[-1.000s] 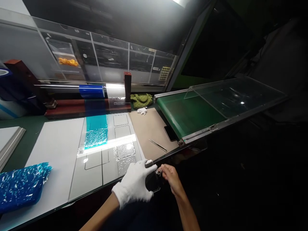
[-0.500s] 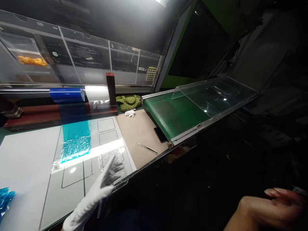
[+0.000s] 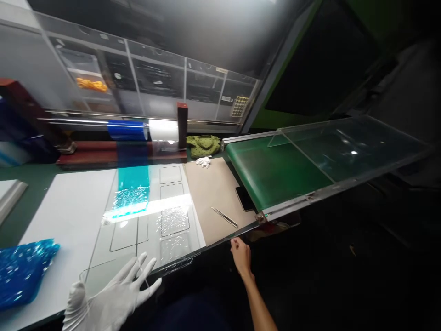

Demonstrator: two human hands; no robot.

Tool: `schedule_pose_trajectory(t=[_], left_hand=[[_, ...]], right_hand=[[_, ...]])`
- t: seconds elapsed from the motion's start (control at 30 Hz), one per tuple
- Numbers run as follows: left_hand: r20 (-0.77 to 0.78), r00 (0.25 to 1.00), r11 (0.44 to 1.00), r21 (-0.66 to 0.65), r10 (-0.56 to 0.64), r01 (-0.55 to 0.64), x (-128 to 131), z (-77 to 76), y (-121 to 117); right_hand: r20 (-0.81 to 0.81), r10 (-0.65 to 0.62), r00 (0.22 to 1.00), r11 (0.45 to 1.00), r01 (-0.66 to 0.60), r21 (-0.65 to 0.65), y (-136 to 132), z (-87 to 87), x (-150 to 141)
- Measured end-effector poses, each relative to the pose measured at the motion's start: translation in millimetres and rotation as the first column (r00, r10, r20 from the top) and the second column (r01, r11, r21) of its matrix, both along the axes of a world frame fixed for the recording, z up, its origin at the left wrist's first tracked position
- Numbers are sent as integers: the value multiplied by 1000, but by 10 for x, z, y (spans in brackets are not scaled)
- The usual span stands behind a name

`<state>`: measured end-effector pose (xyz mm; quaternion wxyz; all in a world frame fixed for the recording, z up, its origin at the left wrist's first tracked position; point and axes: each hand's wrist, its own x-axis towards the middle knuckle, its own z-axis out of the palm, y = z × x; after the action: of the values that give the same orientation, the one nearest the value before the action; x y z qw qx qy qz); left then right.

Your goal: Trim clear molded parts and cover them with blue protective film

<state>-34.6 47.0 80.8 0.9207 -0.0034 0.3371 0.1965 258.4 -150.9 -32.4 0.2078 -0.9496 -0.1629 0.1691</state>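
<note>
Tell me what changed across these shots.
The hands have parted. The gloved left hand has moved left and spread open at the table's front edge; the bare right hand is by the tan board. The dark piece between them is out of view. The tweezers stayed put.

Green-topped workbench (image 3: 31, 184), bearing a white sheet (image 3: 69, 207) with a crumpled blue film pack (image 3: 24, 271) and a clear panel (image 3: 172, 225) on it. Further along, a kraft board (image 3: 220, 193) with tweezers (image 3: 224, 217) on top. Behind that, a small white cloth (image 3: 204, 161) and a green dotted cloth (image 3: 203, 145).
</note>
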Motion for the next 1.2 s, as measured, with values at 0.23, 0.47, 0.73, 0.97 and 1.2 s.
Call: schedule_pose_trajectory(t=[0.23,0.47,0.73,0.97,1.2], left_hand=[[-171,981,958,282,96,-45,-290,-34,-255],[-122,976,910,397,182,-120,-617,-102,-354],[-729,648,-181,623,219,761,-357,389,-220],[-730,669,-572,493,139,656,-138,682,-204],[-726,686,-613,524,42,591,-111,751,-257]], right_hand=[[68,182,981,983,-179,-45,1237,54,437],[-83,297,951,955,-296,28,1189,122,446],[-475,701,532,683,-307,663,709,1107,-755],[-280,810,515,561,-544,624,432,1704,-1362],[-149,775,614,564,-568,600,384,1727,-1532]])
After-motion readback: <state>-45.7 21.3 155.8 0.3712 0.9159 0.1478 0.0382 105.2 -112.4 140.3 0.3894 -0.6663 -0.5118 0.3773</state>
